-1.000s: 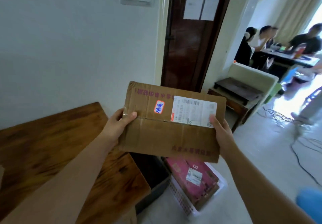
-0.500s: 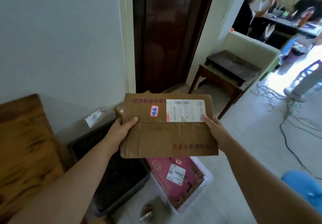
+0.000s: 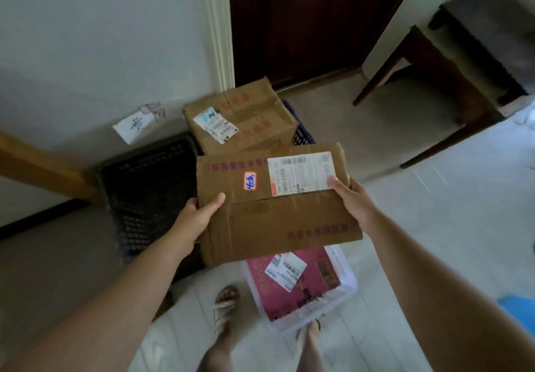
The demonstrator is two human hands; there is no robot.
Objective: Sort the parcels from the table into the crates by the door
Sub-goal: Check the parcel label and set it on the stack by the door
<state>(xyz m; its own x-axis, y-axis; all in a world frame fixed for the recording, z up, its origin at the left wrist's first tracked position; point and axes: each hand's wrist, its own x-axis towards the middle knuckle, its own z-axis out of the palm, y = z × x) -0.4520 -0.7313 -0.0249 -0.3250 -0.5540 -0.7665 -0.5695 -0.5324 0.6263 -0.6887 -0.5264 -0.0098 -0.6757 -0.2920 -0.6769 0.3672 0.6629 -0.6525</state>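
I hold a flat brown cardboard parcel point(image 3: 278, 218) with a white shipping label and a small orange-rimmed sticker, above the crates on the floor. My left hand point(image 3: 197, 218) grips its left edge, thumb on top. My right hand point(image 3: 354, 200) grips its right edge. Below it stand a black crate point(image 3: 144, 186), a white crate point(image 3: 344, 299) holding a pink parcel point(image 3: 292, 284), and a blue crate point(image 3: 302, 134) holding a brown box point(image 3: 240, 119).
A dark wooden door point(image 3: 304, 18) is behind the crates. A handwritten paper label point(image 3: 134, 125) is stuck on the wall above the black crate. A wooden table edge point(image 3: 43, 166) is at left, a dark bench point(image 3: 451, 61) at right. My feet point(image 3: 225, 310) stand near the white crate.
My view has tilted down and come nearer to the crates; the parcel, held in both hands, now hangs over them, and the brown box in the blue crate has come into sight.
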